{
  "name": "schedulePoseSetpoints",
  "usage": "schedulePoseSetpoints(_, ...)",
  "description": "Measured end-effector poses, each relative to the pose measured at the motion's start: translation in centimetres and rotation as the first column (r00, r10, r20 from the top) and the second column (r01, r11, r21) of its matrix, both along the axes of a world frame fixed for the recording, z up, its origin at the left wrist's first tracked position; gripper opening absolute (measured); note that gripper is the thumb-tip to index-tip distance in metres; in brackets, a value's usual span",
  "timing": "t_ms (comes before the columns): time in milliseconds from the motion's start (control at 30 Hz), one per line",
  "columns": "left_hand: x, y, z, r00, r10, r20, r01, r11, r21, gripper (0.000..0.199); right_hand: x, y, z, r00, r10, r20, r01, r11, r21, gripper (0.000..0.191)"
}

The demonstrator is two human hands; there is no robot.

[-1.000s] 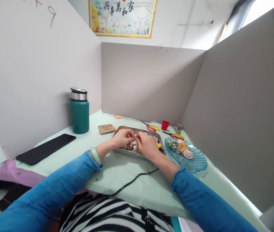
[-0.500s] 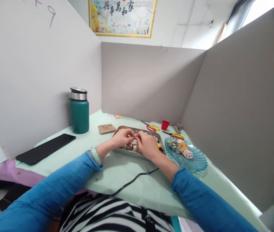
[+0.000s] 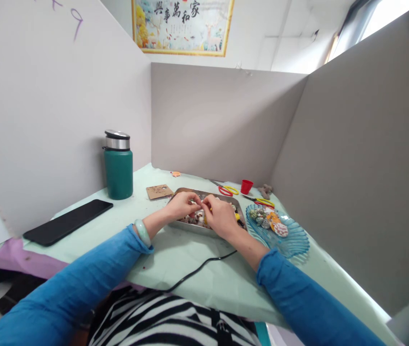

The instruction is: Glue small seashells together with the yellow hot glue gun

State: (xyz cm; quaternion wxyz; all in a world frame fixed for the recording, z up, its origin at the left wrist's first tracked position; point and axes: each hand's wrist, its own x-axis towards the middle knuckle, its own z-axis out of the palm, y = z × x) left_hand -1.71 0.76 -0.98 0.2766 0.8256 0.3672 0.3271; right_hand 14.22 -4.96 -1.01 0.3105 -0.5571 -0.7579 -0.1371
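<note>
My left hand (image 3: 183, 205) and my right hand (image 3: 220, 215) meet over a shallow metal tray (image 3: 190, 228), fingertips pinched close together. Whatever sits between the fingertips is too small to make out. Inside the tray lie many small pieces (image 3: 199, 218), white, brown and yellow, partly hidden by the hands. To the right of the tray is a blue shell-shaped glass plate (image 3: 294, 242). It bears several small decorated items, among them a white-and-brown patterned round piece (image 3: 280, 229), an orange piece (image 3: 272, 219) and greenish lumps (image 3: 260, 217).
Behind the tray lie red-and-yellow-handled scissors (image 3: 228, 191), a second pair of scissors (image 3: 264, 202) and a red cup (image 3: 246, 186). A brown card (image 3: 159, 191), a green bottle (image 3: 118, 173) and a black phone (image 3: 69, 222) are leftward. A black cable (image 3: 200, 266) crosses the front. Grey partitions (image 3: 222, 120) enclose the table.
</note>
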Motion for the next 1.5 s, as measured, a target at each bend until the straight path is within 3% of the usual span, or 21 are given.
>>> schedulePoseSetpoints(400,0.10,0.04,0.05,1.000,-0.016,0.015,0.016,0.999,0.039,0.032,0.05,-0.07,0.07,0.997,0.064,-0.044,-0.062,0.997,0.052,0.015)
schedulePoseSetpoints(767,0.08,0.04,-0.18,0.996,-0.060,0.064,0.065,0.994,-0.086,0.031,0.10,0.16,-0.03,0.988,0.115,-0.103,-0.115,0.993,0.005,0.015)
schedulePoseSetpoints(1100,0.30,-0.49,0.24,0.972,-0.156,0.177,0.186,0.967,-0.174,0.028,0.36,0.53,-0.47,0.961,0.205,-0.188,-0.208,0.978,0.005,0.015)
schedulePoseSetpoints(1300,0.21,-0.70,0.33,0.983,-0.156,0.097,0.165,0.981,-0.099,0.029,0.24,0.40,-0.20,0.963,0.141,-0.230,-0.139,0.990,0.023,0.020)
schedulePoseSetpoints(1500,0.18,-0.35,-0.01,0.985,-0.127,0.113,0.136,0.988,-0.073,0.023,0.21,0.16,-0.01,0.941,0.228,-0.250,-0.242,0.970,-0.024,0.015)
